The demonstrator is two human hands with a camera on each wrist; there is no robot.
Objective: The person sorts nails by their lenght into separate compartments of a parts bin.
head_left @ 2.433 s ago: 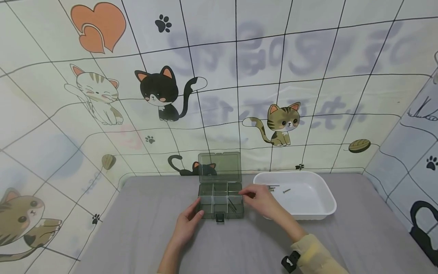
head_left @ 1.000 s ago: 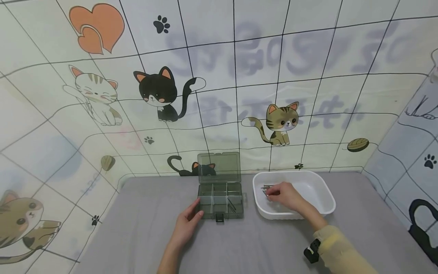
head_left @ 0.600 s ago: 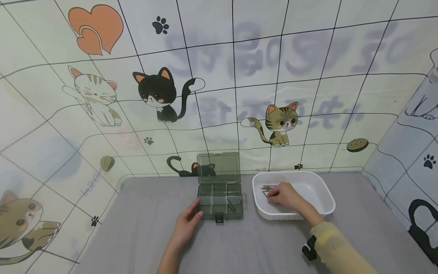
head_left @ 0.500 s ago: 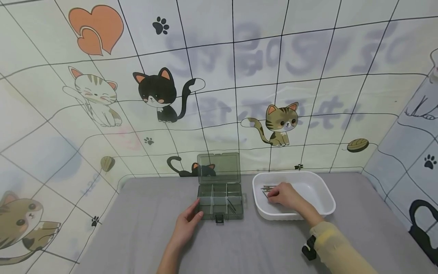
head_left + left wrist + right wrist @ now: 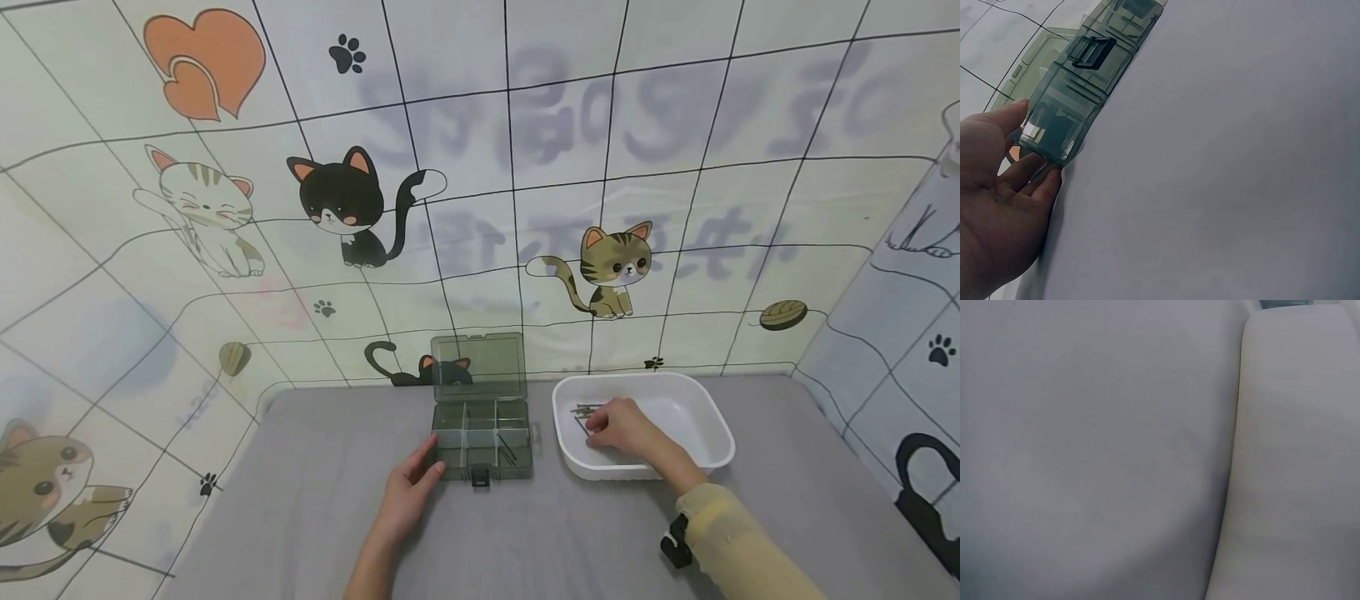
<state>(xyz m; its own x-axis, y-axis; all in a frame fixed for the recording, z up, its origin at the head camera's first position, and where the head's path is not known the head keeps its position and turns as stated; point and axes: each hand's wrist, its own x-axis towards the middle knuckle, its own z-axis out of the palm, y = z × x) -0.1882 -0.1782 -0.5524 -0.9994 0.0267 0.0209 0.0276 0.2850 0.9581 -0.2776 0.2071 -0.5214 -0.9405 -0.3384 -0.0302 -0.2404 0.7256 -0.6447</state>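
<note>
Smoky green plastic, lid up: your left hand [image 5: 406,497] rests relaxed fingers against the left side of the 6-compartment box [image 5: 480,437], thin rods [image 5: 507,451] in its near right section. Right, your right hand [image 5: 628,429] is inside the white tray [image 5: 686,425] at the pins [image 5: 585,411]; can't tell if it's pinching 1.

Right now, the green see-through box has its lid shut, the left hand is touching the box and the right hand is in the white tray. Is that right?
Not quite: the lid isn't shut. The head view shows it standing open at the back of the green see-through box. The left hand is touching the box, and the right hand is in the white tray.
</note>
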